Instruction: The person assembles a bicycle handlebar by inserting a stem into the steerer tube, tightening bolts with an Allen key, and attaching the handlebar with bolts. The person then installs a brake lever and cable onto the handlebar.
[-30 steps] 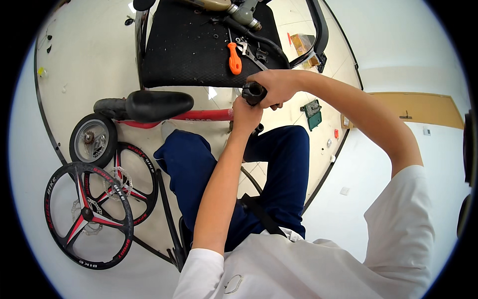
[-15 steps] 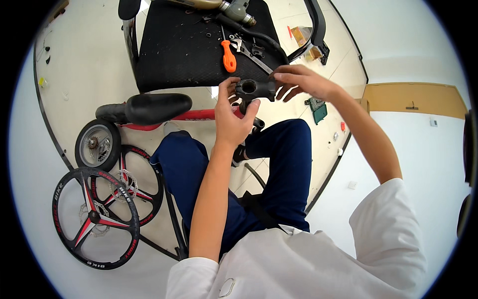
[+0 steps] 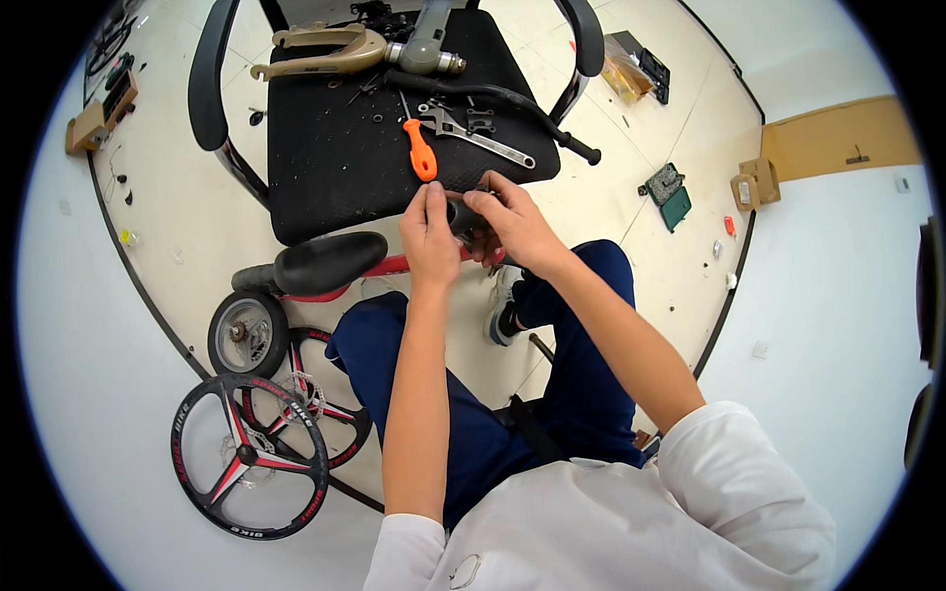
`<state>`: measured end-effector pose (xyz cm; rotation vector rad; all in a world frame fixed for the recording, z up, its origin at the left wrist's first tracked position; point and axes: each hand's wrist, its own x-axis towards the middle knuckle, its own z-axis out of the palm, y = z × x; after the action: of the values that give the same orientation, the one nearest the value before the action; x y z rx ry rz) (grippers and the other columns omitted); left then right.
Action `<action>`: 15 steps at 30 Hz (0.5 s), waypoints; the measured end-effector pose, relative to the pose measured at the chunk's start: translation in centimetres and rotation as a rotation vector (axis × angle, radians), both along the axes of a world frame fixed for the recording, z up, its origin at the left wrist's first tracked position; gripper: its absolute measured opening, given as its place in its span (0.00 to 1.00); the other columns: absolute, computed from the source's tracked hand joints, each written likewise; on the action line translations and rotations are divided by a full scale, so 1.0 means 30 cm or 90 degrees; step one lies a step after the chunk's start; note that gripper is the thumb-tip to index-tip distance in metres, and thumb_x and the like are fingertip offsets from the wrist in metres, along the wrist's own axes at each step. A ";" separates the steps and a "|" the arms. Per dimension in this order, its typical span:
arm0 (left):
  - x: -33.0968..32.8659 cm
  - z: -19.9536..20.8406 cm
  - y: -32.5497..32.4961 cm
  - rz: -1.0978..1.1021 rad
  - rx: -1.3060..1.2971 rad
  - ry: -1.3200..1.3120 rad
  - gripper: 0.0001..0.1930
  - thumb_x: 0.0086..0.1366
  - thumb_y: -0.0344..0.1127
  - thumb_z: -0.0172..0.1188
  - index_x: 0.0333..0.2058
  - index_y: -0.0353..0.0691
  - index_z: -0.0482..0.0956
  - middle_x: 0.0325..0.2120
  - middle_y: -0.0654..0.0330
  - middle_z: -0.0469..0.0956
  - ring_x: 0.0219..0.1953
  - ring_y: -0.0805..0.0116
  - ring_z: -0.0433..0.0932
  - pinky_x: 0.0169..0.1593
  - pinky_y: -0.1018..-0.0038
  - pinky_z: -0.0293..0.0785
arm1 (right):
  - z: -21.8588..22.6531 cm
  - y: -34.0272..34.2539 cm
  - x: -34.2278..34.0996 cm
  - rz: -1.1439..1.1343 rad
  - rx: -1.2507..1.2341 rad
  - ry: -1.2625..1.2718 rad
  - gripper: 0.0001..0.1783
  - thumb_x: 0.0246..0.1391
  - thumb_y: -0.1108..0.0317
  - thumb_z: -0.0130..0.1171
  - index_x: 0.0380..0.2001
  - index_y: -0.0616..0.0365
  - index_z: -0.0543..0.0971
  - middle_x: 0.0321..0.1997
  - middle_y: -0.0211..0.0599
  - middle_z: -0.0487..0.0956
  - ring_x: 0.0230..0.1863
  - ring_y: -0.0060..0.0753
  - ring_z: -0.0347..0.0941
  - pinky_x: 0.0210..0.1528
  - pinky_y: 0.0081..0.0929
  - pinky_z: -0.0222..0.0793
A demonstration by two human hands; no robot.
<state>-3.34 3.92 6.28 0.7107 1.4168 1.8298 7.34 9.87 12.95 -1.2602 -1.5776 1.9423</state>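
Between my knees and the chair, both hands are closed on a black handlebar stem [image 3: 459, 219] at the front end of a red bike frame [image 3: 396, 265]. My left hand [image 3: 431, 241] grips its left side, thumb and finger pressed together at the top. My right hand [image 3: 514, 227] holds the right side with bent fingers. Much of the stem is hidden by my fingers, and I cannot tell whether a small part is pinched between them. Just beyond, on the chair seat, lie an orange-handled screwdriver [image 3: 422, 156] and an adjustable wrench [image 3: 480, 137].
The black chair [image 3: 325, 167] also carries a tan fork [image 3: 340, 54] and a bent black handlebar [image 3: 493, 96]. A black saddle [image 3: 330, 264], a small wheel [image 3: 246, 335] and spoked wheels [image 3: 248, 456] are at left. A green case [image 3: 674, 207] lies open on the right floor.
My right hand, open and apart from the stem before, has come left and closed on it. My left hand has shifted its grip. The view has moved, showing more of the chair.
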 end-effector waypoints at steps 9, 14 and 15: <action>0.060 0.005 0.002 0.089 0.020 0.037 0.31 0.80 0.51 0.31 0.33 0.33 0.78 0.29 0.61 0.78 0.33 0.73 0.74 0.42 0.76 0.70 | -0.041 0.125 0.032 0.169 -0.031 0.019 0.15 0.66 0.58 0.52 0.33 0.57 0.64 0.16 0.28 0.63 0.12 0.19 0.58 0.11 0.23 0.52; -0.003 -0.040 0.003 0.038 0.012 0.053 0.35 0.79 0.55 0.27 0.31 0.34 0.78 0.28 0.62 0.77 0.33 0.73 0.74 0.42 0.76 0.69 | -0.006 -0.002 -0.009 0.016 -0.004 0.028 0.14 0.66 0.58 0.51 0.33 0.56 0.64 0.16 0.27 0.62 0.11 0.19 0.57 0.10 0.23 0.51; -0.004 -0.040 0.004 0.029 0.025 0.046 0.35 0.79 0.55 0.27 0.31 0.34 0.78 0.27 0.62 0.77 0.33 0.73 0.74 0.42 0.76 0.69 | -0.009 -0.014 -0.009 0.001 0.004 0.029 0.15 0.67 0.58 0.50 0.33 0.55 0.63 0.16 0.27 0.62 0.11 0.19 0.56 0.10 0.22 0.51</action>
<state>-3.45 4.03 5.08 0.7777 1.4569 1.8886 7.07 9.44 12.68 -1.2039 -1.5612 1.9523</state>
